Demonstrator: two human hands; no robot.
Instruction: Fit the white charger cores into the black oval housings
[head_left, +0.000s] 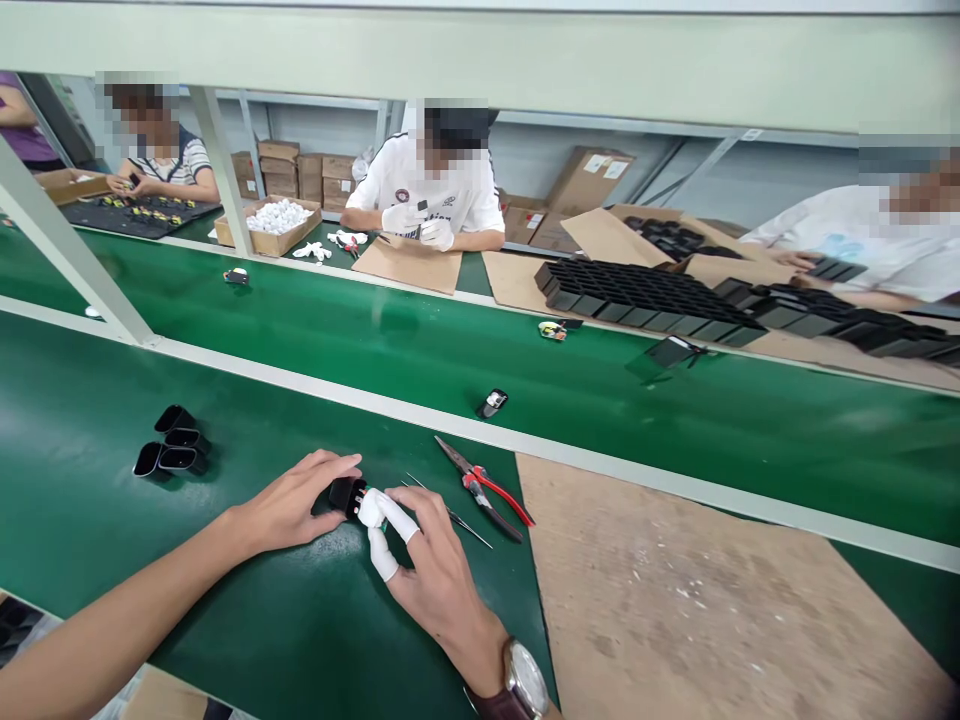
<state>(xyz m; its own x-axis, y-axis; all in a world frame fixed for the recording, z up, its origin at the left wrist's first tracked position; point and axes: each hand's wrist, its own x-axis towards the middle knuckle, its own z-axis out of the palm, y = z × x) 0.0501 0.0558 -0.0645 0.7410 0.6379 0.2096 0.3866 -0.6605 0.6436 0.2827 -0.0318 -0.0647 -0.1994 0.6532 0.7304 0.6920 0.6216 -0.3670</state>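
Observation:
Low in the middle of the head view, my left hand (319,500) holds a small black housing (345,496) between thumb and fingers. My right hand (420,550), with white covers on thumb and index finger and a watch at the wrist, pinches a white part (370,508) against the open end of that housing. A bit of green shows beside the white part. Just right of my hands lie metal tweezers (466,528) and red-and-black pliers (480,486) on the green table (285,620).
Several black housings (171,445) stand at the left. A stained cardboard sheet (705,600) covers the right side. Beyond a pale rail (330,390), the green belt (405,350) carries small parts. Across it, people work beside stacked black cases (645,295) and a box of white pieces (274,225).

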